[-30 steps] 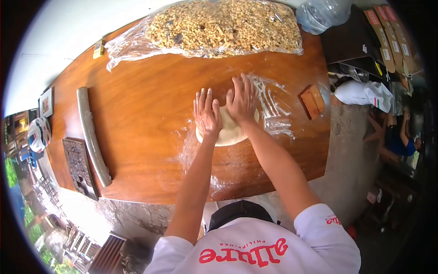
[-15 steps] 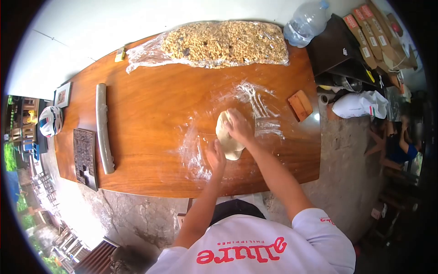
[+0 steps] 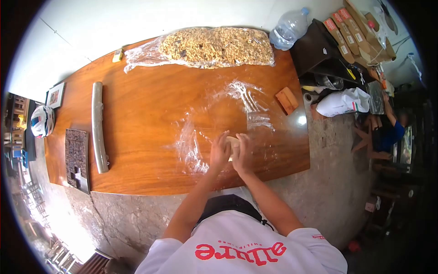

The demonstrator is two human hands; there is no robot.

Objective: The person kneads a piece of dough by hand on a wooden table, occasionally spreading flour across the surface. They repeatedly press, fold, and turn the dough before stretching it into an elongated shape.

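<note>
Pale dough (image 3: 233, 145) lies on the wooden table (image 3: 150, 123), largely covered by my two hands. My left hand (image 3: 221, 153) wraps its left side with the fingers curved over it. On the right side my right hand (image 3: 242, 153) is curled round the same dough, fingertips at its far edge. White flour (image 3: 190, 146) is smeared on the wood left of my hands, and more flour (image 3: 248, 100) streaks the surface beyond them.
A bag of chopped yellowish bits (image 3: 219, 47) lies along the far edge, beside a large water bottle (image 3: 289, 29). A wooden block (image 3: 287, 101) is at the right. Further left are a wrapped roll (image 3: 98, 128) and a dark carved panel (image 3: 77, 157). Another person (image 3: 394, 132) is far right.
Both hands have come together around the dough, the right one moving nearer to my body. The dough, long before, now looks compact between them. The view has shifted slightly.
</note>
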